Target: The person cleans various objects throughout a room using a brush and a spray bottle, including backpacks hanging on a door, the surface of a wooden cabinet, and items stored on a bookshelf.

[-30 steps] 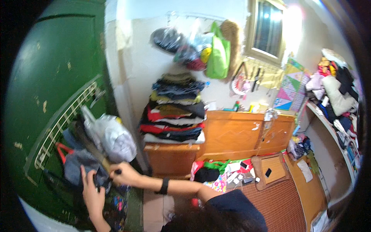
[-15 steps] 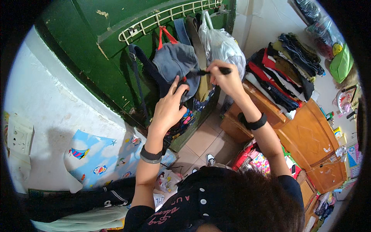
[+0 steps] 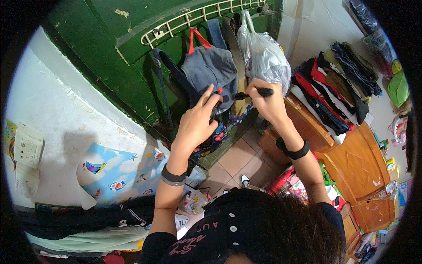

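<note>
My right hand [image 3: 269,102] is closed round a black-handled brush [image 3: 241,95], its tip pointing left. The end of the handle sticks out to the right of my fist. My left hand [image 3: 198,121] is closed on a small dark object with a red part [image 3: 220,91]; the fingers hide most of it, so its kind cannot be told. My left index finger points up along it. The brush tip is close to this object; I cannot tell whether they touch. Behind both hands hangs a grey-blue backpack [image 3: 211,64] with a red loop.
A white wire rack [image 3: 187,18] on the green door [image 3: 101,48] carries the backpack, straps and a white plastic bag [image 3: 263,53]. Folded clothes [image 3: 332,88] are stacked on wooden furniture [image 3: 356,167] at the right. A wall socket [image 3: 28,148] is at the left.
The whole scene has shifted slightly right and down in the picture. The brush has moved a little relative to the object in my left hand. Both hands keep their grips.
</note>
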A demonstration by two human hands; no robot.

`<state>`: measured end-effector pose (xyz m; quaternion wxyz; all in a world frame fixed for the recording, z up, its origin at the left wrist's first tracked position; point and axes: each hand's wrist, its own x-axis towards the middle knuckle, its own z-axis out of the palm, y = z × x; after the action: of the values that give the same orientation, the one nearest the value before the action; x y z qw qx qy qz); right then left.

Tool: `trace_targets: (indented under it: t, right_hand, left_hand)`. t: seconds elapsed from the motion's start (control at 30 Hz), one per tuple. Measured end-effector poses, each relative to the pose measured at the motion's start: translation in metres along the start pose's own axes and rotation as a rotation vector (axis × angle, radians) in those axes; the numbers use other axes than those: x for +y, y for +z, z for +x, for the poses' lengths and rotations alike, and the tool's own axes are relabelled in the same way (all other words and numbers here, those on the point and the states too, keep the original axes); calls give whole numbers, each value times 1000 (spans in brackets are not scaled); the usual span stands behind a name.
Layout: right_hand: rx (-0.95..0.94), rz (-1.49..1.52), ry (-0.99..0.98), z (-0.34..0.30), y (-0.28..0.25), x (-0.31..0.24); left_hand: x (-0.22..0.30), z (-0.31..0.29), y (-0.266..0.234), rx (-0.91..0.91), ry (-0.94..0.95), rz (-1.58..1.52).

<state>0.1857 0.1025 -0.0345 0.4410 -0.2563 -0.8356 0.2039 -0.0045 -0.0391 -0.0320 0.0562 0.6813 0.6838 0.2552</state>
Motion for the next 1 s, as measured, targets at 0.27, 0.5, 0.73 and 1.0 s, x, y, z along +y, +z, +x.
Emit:
trace_targets:
  t: [0.27, 0.5, 0.73, 1.0]
  right_hand:
    - [-5, 27, 70, 4, -5, 0]
    - [183, 340, -149, 30, -39, -36]
    - [2, -13, 10, 30, -15, 10]
    - [88, 598, -15, 83, -38, -36]
  left_hand:
    - [1, 4, 7, 37, 46, 21]
    - [11, 30, 6, 75, 13, 201]
    - [-21, 18, 26, -54, 26, 470]
    - [-28, 16, 20, -112, -9, 648]
